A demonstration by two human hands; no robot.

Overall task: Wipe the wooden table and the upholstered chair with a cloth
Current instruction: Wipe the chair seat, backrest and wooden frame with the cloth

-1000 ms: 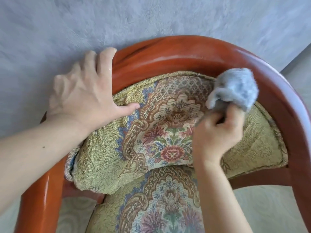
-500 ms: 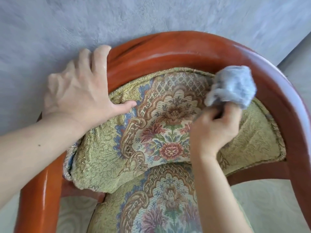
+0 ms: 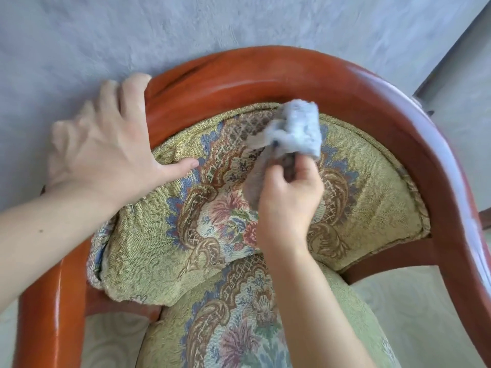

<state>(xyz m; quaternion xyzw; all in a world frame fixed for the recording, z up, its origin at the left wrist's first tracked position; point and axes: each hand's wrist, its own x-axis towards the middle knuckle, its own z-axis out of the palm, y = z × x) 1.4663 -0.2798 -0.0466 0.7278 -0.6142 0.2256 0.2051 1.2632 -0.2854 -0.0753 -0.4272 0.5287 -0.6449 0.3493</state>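
A grey textured wall (image 3: pixel 239 19) backs a red-brown wooden chair frame (image 3: pixel 265 73). The left hand (image 3: pixel 106 144) lies flat over the frame's top rail, fingers spread. The right hand (image 3: pixel 289 197) pinches a bunched grey cloth (image 3: pixel 297 131), which has slid left from the frame's edge onto the floral backrest cushion (image 3: pixel 164 235). The upholstery wiping looks underway.

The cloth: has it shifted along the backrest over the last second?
Yes. The cloth, gripped by the right hand, has slid leftward from beside the wooden rail's right curve toward the backrest's centre.
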